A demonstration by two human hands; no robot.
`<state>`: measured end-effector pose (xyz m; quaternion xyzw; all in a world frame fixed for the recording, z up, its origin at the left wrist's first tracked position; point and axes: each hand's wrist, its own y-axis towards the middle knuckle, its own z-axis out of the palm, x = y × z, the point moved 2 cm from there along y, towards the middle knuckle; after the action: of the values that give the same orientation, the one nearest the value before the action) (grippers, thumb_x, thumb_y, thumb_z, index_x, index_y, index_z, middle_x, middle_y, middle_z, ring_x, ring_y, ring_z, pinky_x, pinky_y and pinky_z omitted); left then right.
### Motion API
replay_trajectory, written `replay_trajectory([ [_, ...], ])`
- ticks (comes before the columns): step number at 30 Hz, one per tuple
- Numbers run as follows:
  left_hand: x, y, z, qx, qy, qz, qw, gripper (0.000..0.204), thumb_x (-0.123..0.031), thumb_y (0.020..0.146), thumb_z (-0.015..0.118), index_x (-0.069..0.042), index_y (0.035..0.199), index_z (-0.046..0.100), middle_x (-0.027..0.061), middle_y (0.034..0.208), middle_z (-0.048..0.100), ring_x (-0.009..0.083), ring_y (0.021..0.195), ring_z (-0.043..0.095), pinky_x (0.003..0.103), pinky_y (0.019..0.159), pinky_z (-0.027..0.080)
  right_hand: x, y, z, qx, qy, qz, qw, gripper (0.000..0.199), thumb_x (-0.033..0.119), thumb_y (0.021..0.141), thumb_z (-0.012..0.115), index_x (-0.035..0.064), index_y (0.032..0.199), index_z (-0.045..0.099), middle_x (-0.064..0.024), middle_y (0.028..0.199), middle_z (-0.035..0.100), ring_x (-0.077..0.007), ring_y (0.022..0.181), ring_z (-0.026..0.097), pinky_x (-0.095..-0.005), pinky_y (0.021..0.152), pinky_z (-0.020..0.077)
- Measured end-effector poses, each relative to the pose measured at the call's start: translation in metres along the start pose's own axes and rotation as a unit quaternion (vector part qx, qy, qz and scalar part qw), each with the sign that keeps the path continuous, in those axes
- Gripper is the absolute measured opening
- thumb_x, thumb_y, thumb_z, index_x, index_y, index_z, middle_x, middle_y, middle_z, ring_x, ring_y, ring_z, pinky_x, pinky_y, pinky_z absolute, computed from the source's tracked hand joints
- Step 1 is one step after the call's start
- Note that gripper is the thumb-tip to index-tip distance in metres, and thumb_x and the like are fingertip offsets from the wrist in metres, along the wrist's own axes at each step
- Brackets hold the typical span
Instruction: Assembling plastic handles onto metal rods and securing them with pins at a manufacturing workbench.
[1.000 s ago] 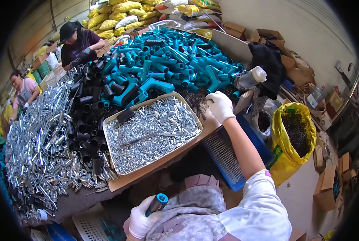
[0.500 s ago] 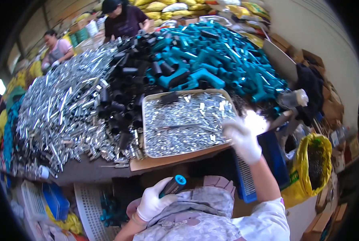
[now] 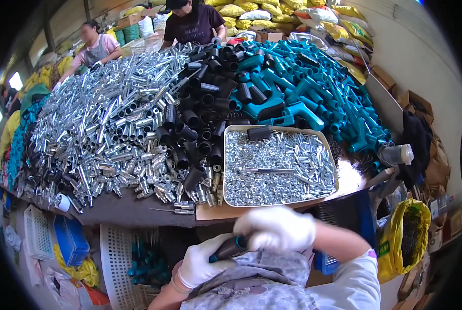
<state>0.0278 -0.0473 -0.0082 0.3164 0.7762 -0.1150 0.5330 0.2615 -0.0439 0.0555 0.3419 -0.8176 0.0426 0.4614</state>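
My left hand (image 3: 200,263), in a white glove, is closed round a short black tubular handle (image 3: 230,249) in front of my apron. The handle tilts up to the right. My right hand (image 3: 276,228), also gloved, is at the handle's upper end and covers it; its fingers are smeared by motion, so whether they hold a small part cannot be made out. Just beyond the hands lies a shallow cream tray (image 3: 336,173) full of small silver metal pieces (image 3: 262,190). Tweezers (image 3: 269,170) and a short black sleeve (image 3: 259,133) rest on these pieces.
Silver metal tubes (image 3: 101,119) are heaped at the left, black sleeves (image 3: 189,118) in the middle, teal pistol-shaped housings (image 3: 313,93) at the right. A yellow sack (image 3: 386,253) stands right of the table. Below left is a white crate (image 3: 112,263). Two people work across the table.
My right hand has come from the tray's right side down to the handle in my left hand. The handle's teal-ringed end, visible before, is now covered. The view has shifted slightly.
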Motion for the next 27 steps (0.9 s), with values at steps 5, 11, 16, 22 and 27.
replay_trajectory([
  [5,0.007,-0.001,0.001,-0.016,-0.039,0.003,0.999,0.064,-0.022,0.075,0.088,-0.002,0.130,0.063,0.0210,0.105,0.071,0.0324,0.092,0.074,0.034,0.081,0.057,-0.079,0.080,-0.151,-0.215,-0.500,0.018,0.839,0.042,0.015,0.083,0.073,0.0113,0.124,0.062,-0.0154,0.097,0.069,-0.0369,0.092,0.066,-0.0471,0.081,0.0521],
  [11,0.012,-0.012,-0.004,-0.025,-0.026,-0.015,0.999,0.065,-0.024,0.079,0.086,-0.004,0.135,0.059,0.0224,0.111,0.070,0.0341,0.098,0.073,0.036,0.084,0.056,-0.149,0.131,-0.159,-0.050,-0.606,0.147,0.780,0.076,-0.001,0.081,0.061,0.0217,0.152,0.046,-0.0211,0.095,0.071,-0.0388,0.091,0.068,-0.0469,0.081,0.0544],
  [16,0.011,-0.014,-0.002,-0.025,-0.078,0.013,0.997,0.064,-0.025,0.082,0.083,-0.007,0.138,0.057,0.0199,0.117,0.069,0.0357,0.105,0.070,0.038,0.088,0.055,-0.121,0.122,-0.168,-0.095,-0.586,0.127,0.795,0.075,-0.009,0.073,0.055,0.0159,0.143,0.056,-0.0261,0.105,0.069,-0.0446,0.099,0.066,-0.0505,0.086,0.0521],
  [22,0.026,-0.029,-0.010,-0.068,-0.204,-0.009,0.976,0.062,-0.019,0.086,0.076,-0.005,0.142,0.054,0.0188,0.126,0.067,0.0314,0.115,0.067,0.038,0.098,0.050,-0.056,0.052,-0.112,-0.334,-0.070,0.146,0.929,0.052,0.018,0.098,0.063,0.0092,0.147,0.051,-0.0082,0.124,0.065,-0.0160,0.099,0.062,-0.0280,0.089,0.0512],
  [27,0.026,-0.022,-0.005,-0.194,-0.212,0.075,0.955,0.058,-0.025,0.083,0.076,-0.012,0.136,0.058,0.0196,0.103,0.069,0.0393,0.095,0.067,0.043,0.083,0.053,0.001,0.002,-0.021,-0.358,-0.035,0.303,0.883,0.039,0.021,0.100,0.056,-0.0006,0.131,0.066,-0.0204,0.126,0.066,-0.0282,0.099,0.067,-0.0411,0.081,0.0555],
])
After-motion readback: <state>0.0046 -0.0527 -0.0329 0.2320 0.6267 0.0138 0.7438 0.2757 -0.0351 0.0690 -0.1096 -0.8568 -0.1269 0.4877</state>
